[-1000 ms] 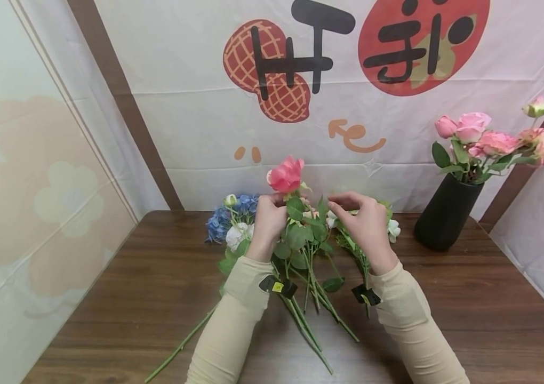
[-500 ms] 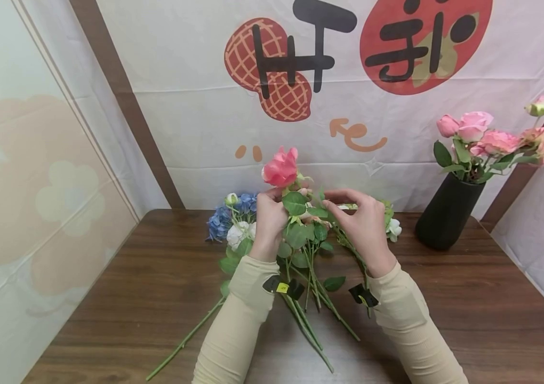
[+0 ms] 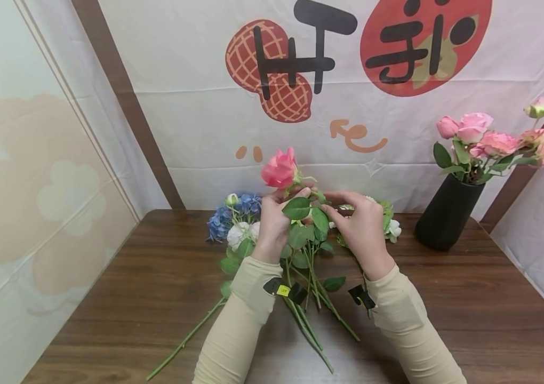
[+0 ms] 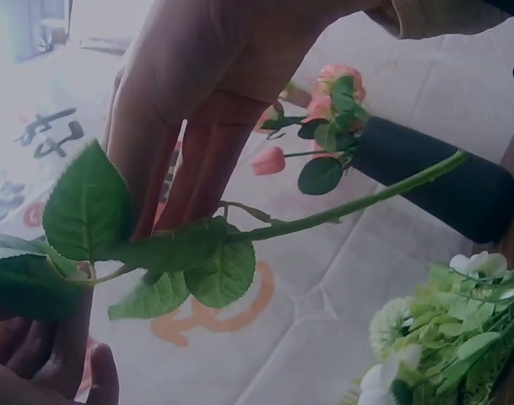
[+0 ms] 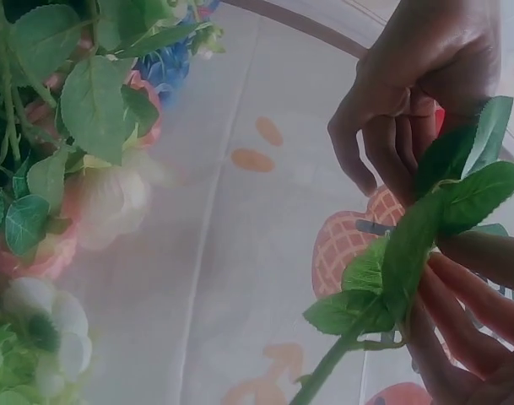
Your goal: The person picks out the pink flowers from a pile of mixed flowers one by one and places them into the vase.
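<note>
Blue flowers (image 3: 224, 223) lie at nine o'clock from the left hand (image 3: 273, 226), which pinches the rose (image 3: 279, 168) under its bloom — lifted, not yet in the vase (image 3: 447, 218). Loose stems (image 3: 320, 353) toward six o'clock seem left to place. The right hand (image 3: 363, 218) pinches the rose's leaves (image 3: 297, 208) — fingertips partly hidden. At three o'clock, the vase already holds pink blooms (image 3: 474, 127), lower stems unseen.
</note>
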Demonstrator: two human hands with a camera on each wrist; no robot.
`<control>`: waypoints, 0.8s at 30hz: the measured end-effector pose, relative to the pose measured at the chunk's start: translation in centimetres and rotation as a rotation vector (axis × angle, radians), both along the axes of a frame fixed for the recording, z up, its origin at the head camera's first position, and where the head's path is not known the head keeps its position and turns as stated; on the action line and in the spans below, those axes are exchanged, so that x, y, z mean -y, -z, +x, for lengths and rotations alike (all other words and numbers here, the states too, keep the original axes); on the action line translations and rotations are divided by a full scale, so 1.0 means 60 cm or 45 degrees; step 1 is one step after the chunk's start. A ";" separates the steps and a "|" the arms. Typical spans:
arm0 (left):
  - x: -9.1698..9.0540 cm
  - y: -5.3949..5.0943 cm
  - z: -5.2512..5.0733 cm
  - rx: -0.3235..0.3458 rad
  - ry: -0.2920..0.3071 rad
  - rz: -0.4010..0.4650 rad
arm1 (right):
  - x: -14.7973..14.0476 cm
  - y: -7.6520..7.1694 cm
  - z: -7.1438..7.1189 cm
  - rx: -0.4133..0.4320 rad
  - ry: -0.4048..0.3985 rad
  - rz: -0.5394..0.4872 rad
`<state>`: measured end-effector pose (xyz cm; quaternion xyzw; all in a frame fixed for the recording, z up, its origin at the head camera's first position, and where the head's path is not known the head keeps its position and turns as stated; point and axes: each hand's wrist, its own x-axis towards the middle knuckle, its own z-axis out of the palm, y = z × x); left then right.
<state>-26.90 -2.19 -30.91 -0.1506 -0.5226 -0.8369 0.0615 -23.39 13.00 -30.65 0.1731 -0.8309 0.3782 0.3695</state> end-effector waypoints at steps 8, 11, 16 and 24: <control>-0.005 0.003 0.004 0.021 0.039 0.004 | 0.000 0.002 0.000 -0.062 0.058 0.068; -0.008 0.004 0.004 0.011 0.039 -0.012 | -0.001 0.002 -0.001 -0.101 0.087 0.095; -0.013 0.006 0.004 0.022 0.038 0.001 | -0.001 0.003 -0.001 -0.170 0.143 0.130; -0.017 0.005 0.006 0.050 0.038 0.015 | -0.003 0.000 0.001 -0.190 0.161 0.137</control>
